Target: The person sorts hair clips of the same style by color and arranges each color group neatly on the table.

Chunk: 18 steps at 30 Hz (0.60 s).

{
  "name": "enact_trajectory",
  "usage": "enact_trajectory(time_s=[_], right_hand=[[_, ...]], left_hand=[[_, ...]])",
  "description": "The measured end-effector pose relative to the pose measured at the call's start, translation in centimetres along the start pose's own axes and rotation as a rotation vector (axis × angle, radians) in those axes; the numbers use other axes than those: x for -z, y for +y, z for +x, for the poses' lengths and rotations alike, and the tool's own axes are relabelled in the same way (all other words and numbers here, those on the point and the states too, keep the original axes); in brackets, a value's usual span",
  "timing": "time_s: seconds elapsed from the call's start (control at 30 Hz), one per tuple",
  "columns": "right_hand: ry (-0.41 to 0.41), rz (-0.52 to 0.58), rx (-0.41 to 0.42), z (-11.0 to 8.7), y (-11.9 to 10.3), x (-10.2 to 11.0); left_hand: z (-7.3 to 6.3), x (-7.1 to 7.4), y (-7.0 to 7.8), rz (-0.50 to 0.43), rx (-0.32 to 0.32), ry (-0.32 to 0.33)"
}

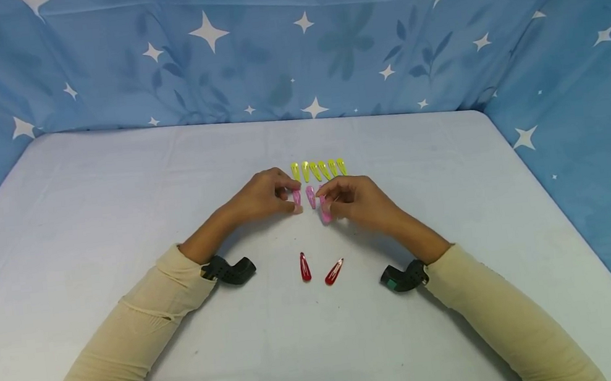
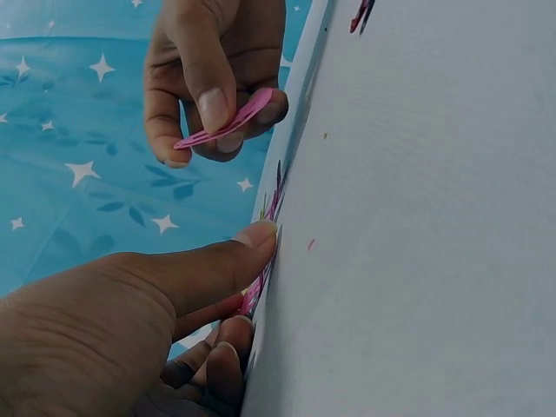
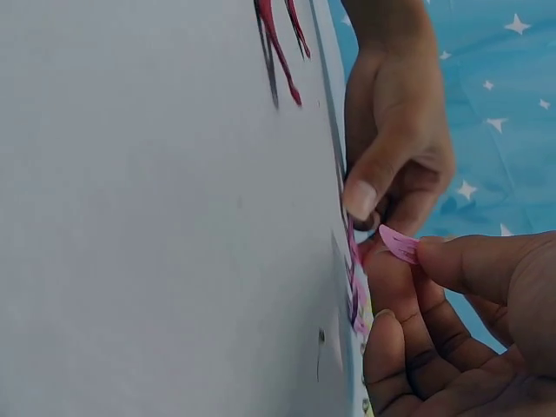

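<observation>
My left hand (image 1: pixel 269 195) pinches a pink snap hair clip (image 1: pixel 297 197) lengthwise on the white table, index finger at its upper end and thumb at its lower end. Just right of it lies another pink hair clip (image 1: pixel 310 197). Between thumb and fingers, my right hand (image 1: pixel 361 203) holds a third pink hair clip (image 3: pixel 400 246), raised off the tabletop in both wrist views. Above the pink ones, several yellow hair clips (image 1: pixel 323 169) form a row. Two red hair clips, one upright (image 1: pixel 305 267) and one slanted (image 1: pixel 334 272), lie nearer to me.
A white cloth covers the table (image 1: pixel 278 355). Blue star-patterned curtain (image 1: pixel 268 51) hangs along its back and right side. Black wrist cameras, left (image 1: pixel 230 270) and right (image 1: pixel 404 277), stick out from the sleeves close over the cloth.
</observation>
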State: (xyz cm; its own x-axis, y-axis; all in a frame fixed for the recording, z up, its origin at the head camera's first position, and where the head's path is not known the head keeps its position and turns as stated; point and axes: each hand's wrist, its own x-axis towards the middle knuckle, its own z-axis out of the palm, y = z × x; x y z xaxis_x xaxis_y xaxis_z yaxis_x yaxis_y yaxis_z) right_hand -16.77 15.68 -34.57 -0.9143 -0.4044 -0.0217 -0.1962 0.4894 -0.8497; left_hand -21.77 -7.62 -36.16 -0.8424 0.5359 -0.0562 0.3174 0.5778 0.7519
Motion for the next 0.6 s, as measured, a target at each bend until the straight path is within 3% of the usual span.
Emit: enact_trajectory(time_s=[0.37, 0.6], right_hand=[[0.033, -0.042, -0.076, 1.0, 0.9, 1.2], [0.047, -0.073, -0.075, 1.7, 1.4, 1.8]], left_hand=[[-0.1, 0.1, 0.3, 0.003, 0.018, -0.005], [-0.1, 0.1, 0.2, 0.000, 0.031, -0.007]])
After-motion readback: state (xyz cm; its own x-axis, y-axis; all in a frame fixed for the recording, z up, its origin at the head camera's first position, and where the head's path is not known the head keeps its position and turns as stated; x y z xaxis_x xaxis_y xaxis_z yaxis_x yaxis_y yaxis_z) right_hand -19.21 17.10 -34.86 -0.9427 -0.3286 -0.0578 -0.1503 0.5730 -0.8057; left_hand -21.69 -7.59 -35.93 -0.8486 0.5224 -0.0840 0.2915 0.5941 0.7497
